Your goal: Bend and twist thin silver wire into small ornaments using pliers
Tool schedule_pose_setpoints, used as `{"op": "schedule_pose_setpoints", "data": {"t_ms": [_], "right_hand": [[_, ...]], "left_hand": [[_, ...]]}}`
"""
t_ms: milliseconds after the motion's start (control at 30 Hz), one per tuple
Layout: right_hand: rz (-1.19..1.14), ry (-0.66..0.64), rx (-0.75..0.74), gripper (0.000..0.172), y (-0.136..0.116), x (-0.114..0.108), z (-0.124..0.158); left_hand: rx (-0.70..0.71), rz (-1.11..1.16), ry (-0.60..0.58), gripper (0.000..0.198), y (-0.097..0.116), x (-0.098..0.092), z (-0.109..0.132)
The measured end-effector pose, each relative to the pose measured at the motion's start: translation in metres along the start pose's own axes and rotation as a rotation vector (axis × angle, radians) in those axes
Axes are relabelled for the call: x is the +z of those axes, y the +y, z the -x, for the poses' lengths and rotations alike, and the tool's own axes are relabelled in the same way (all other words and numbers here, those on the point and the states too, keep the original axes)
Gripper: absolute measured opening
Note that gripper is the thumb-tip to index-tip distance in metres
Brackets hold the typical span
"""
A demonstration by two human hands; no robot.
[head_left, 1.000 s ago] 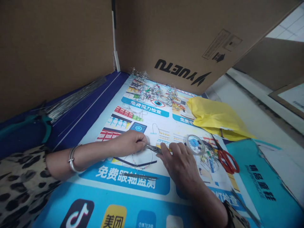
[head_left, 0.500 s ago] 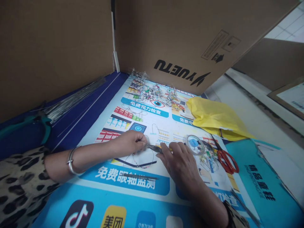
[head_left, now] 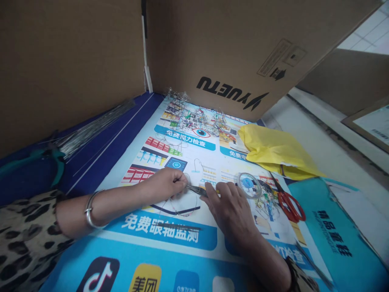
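My right hand (head_left: 232,202) is closed around a pair of pliers (head_left: 197,190), whose narrow jaws point left. Against the jaw tips, my left hand (head_left: 172,181) pinches with thumb and forefinger; a thin wire (head_left: 190,211) seems to come from this pinch and curve down over the printed sheet, small beads on it. What exactly sits between the jaws is too small to make out. Below the hands lies a slim dark pointed tool (head_left: 179,226). Right of my right hand is a clear roll of tape or line (head_left: 249,185).
Red-handled scissors (head_left: 291,206) and a yellow bag (head_left: 276,150) lie at right, near a teal bag (head_left: 337,235). Tangled beaded wires (head_left: 200,117) lie at the back before a cardboard wall (head_left: 212,48). Teal-handled pliers (head_left: 59,162) and a wire bundle (head_left: 94,127) lie left.
Both hands stay almost in place, the pliers still meeting the left fingertips. My left forearm and its bracelet have shifted very slightly.
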State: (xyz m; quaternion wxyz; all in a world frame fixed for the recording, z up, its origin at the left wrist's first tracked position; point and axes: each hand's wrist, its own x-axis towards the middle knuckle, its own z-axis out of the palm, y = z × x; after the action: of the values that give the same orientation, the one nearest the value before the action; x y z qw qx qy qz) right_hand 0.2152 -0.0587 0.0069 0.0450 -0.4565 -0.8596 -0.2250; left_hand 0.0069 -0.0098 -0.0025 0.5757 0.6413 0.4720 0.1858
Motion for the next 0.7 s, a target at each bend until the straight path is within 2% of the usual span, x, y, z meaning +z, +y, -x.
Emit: {"op": "schedule_pose_setpoints", "data": {"t_ms": [467,700], "right_hand": [[-0.053,-0.059,0.006,0.024,-0.0006,0.0036,0.0013],[-0.15,-0.091,0.023,0.021,0.0006,0.0034,0.0]], "left_hand": [[0.008,0.012,0.003,0.013,0.0018,0.0012,0.0001],[0.015,0.025,0.014,0.011,-0.0009,0.0009,-0.0008]]}}
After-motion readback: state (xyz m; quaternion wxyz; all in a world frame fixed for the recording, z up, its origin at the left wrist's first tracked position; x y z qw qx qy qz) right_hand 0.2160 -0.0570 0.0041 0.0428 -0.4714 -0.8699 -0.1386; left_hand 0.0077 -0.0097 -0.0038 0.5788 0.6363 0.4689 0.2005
